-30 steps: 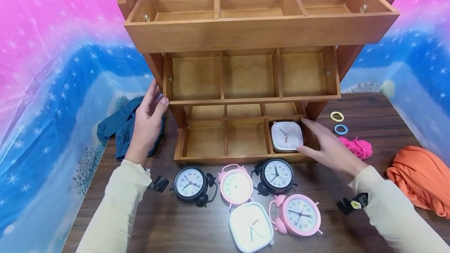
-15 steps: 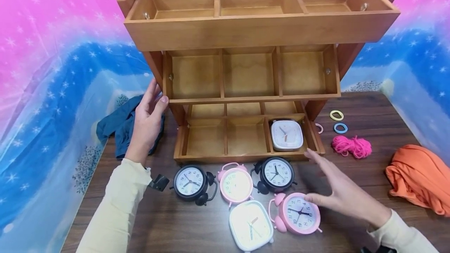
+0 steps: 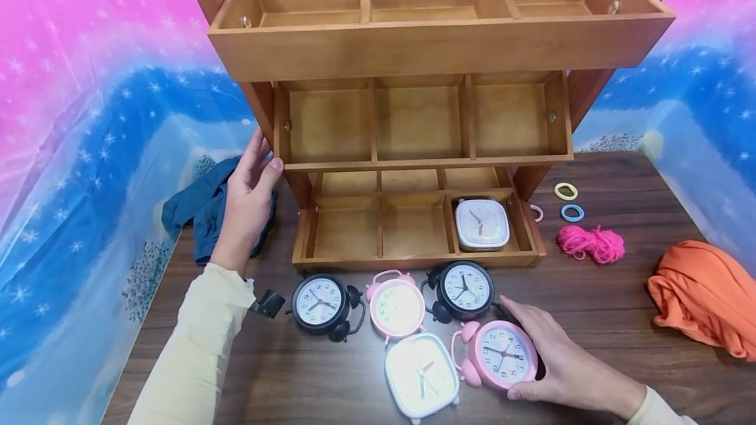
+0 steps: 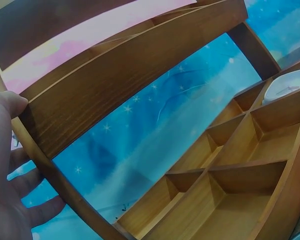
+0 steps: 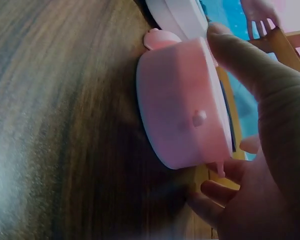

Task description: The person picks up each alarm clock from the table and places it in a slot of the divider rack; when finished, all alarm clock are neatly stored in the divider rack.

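Right hand (image 3: 564, 366) curled around the pink clock (image 3: 502, 355) near the table's front edge, thumb on one side and fingers on the other, clock not yet lifted by the look of it. Left hand (image 3: 248, 199) gripped the left post of the wooden shelf (image 3: 440, 51), thumb pressed on the middle tier's corner. So far just one white clock (image 3: 481, 223) sat in the bottom tier's right front slot. Left out on the table (image 3: 590, 300): two black clocks (image 3: 319, 302) (image 3: 464, 288), another pink one (image 3: 396, 307), a white square one (image 3: 422, 378). Early days then, going by that, one in and five out. Also around: blue cloth (image 3: 203, 205), orange cloth (image 3: 703, 294), pink yarn (image 3: 590, 244), hair ties (image 3: 571, 213).
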`<action>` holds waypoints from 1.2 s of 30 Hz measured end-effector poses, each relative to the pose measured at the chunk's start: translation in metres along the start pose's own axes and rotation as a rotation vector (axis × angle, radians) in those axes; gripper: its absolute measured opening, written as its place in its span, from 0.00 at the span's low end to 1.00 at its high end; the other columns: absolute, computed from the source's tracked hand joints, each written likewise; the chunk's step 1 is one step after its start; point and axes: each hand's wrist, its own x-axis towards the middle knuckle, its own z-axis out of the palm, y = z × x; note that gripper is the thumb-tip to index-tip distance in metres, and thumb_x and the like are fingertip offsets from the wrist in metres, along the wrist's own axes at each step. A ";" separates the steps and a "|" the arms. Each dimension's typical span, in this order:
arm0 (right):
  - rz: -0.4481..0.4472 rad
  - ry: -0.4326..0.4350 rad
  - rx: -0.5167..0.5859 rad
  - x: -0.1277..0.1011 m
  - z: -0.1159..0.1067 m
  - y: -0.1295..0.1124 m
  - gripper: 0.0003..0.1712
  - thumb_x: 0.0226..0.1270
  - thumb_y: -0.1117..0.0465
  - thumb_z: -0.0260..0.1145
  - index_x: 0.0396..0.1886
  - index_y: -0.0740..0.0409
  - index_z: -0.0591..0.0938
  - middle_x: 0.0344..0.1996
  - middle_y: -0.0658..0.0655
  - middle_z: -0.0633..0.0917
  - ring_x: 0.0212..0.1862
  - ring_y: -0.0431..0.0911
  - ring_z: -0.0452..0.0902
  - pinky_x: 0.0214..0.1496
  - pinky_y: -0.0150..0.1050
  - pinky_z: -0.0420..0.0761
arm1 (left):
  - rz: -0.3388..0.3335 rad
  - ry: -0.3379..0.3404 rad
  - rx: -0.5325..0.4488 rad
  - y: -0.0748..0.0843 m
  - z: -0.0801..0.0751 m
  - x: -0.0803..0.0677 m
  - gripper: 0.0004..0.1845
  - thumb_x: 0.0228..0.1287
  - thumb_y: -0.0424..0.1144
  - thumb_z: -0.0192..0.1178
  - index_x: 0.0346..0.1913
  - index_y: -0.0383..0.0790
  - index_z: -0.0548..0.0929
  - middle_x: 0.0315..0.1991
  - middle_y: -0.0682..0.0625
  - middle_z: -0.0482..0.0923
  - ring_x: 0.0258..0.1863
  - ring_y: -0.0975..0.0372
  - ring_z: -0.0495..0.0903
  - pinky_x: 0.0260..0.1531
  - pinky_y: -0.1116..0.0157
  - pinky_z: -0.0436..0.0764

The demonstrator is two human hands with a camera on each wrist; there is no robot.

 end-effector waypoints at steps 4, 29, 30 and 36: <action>-0.018 -0.013 -0.037 0.000 0.004 -0.001 0.67 0.39 0.33 0.79 0.76 0.54 0.61 0.63 0.52 0.73 0.62 0.40 0.63 0.57 0.37 0.60 | -0.002 0.000 0.001 -0.001 0.000 0.000 0.33 0.76 0.47 0.51 0.78 0.62 0.51 0.79 0.54 0.52 0.76 0.54 0.58 0.71 0.54 0.65; -0.019 0.013 0.001 0.046 -0.068 -0.014 0.58 0.37 0.47 0.85 0.71 0.47 0.67 0.56 0.44 0.76 0.55 0.35 0.71 0.56 0.29 0.75 | -0.014 -0.005 0.018 0.001 -0.002 -0.001 0.34 0.75 0.48 0.51 0.78 0.61 0.50 0.79 0.54 0.51 0.76 0.55 0.57 0.71 0.54 0.66; -0.019 0.019 0.010 0.055 -0.071 -0.015 0.58 0.37 0.47 0.85 0.71 0.48 0.67 0.56 0.45 0.76 0.55 0.37 0.71 0.56 0.31 0.75 | -0.016 -0.008 0.017 0.001 -0.002 -0.001 0.34 0.75 0.48 0.51 0.78 0.62 0.50 0.79 0.54 0.51 0.77 0.55 0.57 0.71 0.54 0.66; -0.005 0.024 0.106 0.112 -0.071 -0.015 0.56 0.41 0.49 0.84 0.71 0.53 0.66 0.59 0.52 0.76 0.59 0.45 0.72 0.60 0.52 0.77 | -0.019 -0.005 0.012 0.000 -0.003 -0.001 0.34 0.75 0.48 0.51 0.78 0.63 0.51 0.79 0.54 0.51 0.76 0.55 0.57 0.71 0.54 0.66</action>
